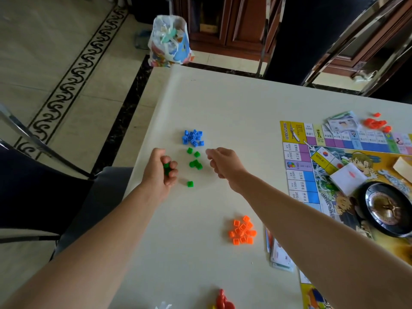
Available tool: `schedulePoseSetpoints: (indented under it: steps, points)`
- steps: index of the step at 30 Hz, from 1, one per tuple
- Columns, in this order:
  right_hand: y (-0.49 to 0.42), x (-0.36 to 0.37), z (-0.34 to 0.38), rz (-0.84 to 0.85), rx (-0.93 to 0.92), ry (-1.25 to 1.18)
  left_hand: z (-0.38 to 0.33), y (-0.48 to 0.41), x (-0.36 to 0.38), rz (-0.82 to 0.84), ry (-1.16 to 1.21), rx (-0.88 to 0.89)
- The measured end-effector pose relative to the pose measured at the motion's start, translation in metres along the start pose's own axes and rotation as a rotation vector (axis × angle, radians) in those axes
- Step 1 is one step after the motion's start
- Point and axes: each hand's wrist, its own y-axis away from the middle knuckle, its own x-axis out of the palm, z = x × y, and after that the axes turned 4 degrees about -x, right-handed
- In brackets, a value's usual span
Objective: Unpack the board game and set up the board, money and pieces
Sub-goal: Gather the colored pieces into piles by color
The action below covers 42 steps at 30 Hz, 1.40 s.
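My left hand is closed around some green house pieces near the table's left edge. Several more loose green pieces lie just right of it. My right hand hovers on the far side of them with fingers curled and pinched; whether it holds a piece is hidden. A pile of blue pieces sits beyond the green ones. An orange pile lies nearer me. The game board is spread flat at the right, with a black roulette wheel and a white card stack on it.
Paper money and red-orange pieces lie at the board's far edge. More notes stick out by its near-left side. A red piece sits at the near table edge. A patterned plastic bag stands on the floor beyond the table.
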Motion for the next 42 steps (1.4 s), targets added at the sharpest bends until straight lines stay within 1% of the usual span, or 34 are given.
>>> schedulePoseSetpoints:
  steps: [1, 2, 4, 5, 6, 8, 11, 14, 16, 17, 18, 20, 22, 23, 25, 26, 28, 29, 30, 31, 32, 34, 36, 39, 40, 42]
  points:
    - [-0.001, 0.003, -0.003, -0.030, -0.066, 0.154, 0.002, 0.002, -0.001, -0.042, -0.172, 0.063]
    - [-0.001, 0.007, -0.007, -0.066, -0.138, 0.304, 0.006, 0.003, -0.004, -0.086, -0.420, 0.172]
    - [0.000, 0.014, -0.011, -0.098, -0.241, 0.533, 0.016, 0.006, -0.011, -0.139, -1.013, 0.441]
    - [0.001, 0.018, -0.013, -0.093, -0.272, 0.617, 0.021, 0.008, -0.015, -0.159, -1.227, 0.539]
    - [0.003, 0.020, -0.013, -0.087, -0.303, 0.695, 0.024, 0.012, -0.016, -0.170, -1.352, 0.613]
    - [0.004, 0.025, -0.011, -0.098, -0.381, 0.839, 0.030, 0.014, -0.014, -0.200, -1.506, 0.708]
    - [0.000, 0.030, -0.012, -0.125, -0.493, 1.050, 0.033, 0.011, -0.006, -0.241, -1.750, 0.808]
    - [-0.006, 0.034, -0.014, -0.089, -0.542, 1.199, 0.032, 0.009, -0.006, -0.222, -1.901, 0.877]
    - [-0.007, 0.037, -0.015, -0.058, -0.601, 1.262, 0.030, 0.010, -0.010, -0.186, -1.877, 0.917]
    - [-0.006, 0.037, -0.016, -0.048, -0.633, 1.272, 0.030, 0.009, -0.013, -0.173, -1.819, 0.908]
    - [-0.006, 0.037, -0.018, -0.045, -0.662, 1.267, 0.028, 0.009, -0.014, -0.165, -1.714, 0.862]
    - [-0.007, 0.035, -0.020, -0.037, -0.687, 1.239, 0.023, 0.006, -0.016, -0.152, -1.441, 0.691]
    - [-0.007, 0.028, -0.019, 0.003, -0.657, 1.120, 0.015, 0.004, -0.011, -0.130, -1.104, 0.516]
    - [-0.007, 0.025, -0.018, 0.026, -0.627, 0.979, 0.012, 0.004, -0.008, -0.105, -0.897, 0.416]
    - [-0.007, 0.018, -0.014, 0.033, -0.530, 0.583, 0.005, 0.004, -0.001, -0.017, -0.480, 0.219]
    - [-0.008, 0.014, -0.012, 0.019, -0.451, 0.353, 0.002, 0.004, 0.002, 0.040, -0.314, 0.151]
    - [-0.009, 0.004, -0.005, 0.022, -0.221, -0.144, -0.002, 0.001, 0.007, 0.121, -0.117, 0.089]
    - [-0.009, 0.000, -0.002, 0.062, -0.102, -0.382, -0.003, -0.002, 0.008, 0.126, -0.086, 0.088]
    - [-0.010, -0.005, 0.001, 0.108, -0.002, -0.576, -0.004, -0.005, 0.011, 0.108, -0.086, 0.100]
    - [-0.009, -0.009, 0.003, 0.147, 0.069, -0.713, -0.004, -0.007, 0.015, 0.060, -0.123, 0.126]
    - [-0.009, -0.012, 0.002, 0.182, 0.113, -0.811, -0.005, -0.009, 0.018, -0.003, -0.187, 0.156]
    - [-0.009, -0.015, -0.001, 0.244, 0.144, -0.942, -0.006, -0.011, 0.025, -0.121, -0.328, 0.201]
    - [-0.009, -0.015, -0.004, 0.289, 0.146, -1.003, -0.005, -0.014, 0.028, -0.189, -0.411, 0.246]
    - [-0.011, -0.012, -0.005, 0.322, 0.136, -1.026, -0.004, -0.024, 0.028, -0.236, -0.548, 0.352]
    - [-0.013, -0.012, -0.004, 0.326, 0.131, -1.031, -0.004, -0.027, 0.028, -0.248, -0.631, 0.407]
    - [-0.016, -0.012, -0.004, 0.300, 0.129, -1.012, -0.004, -0.031, 0.027, -0.290, -0.876, 0.539]
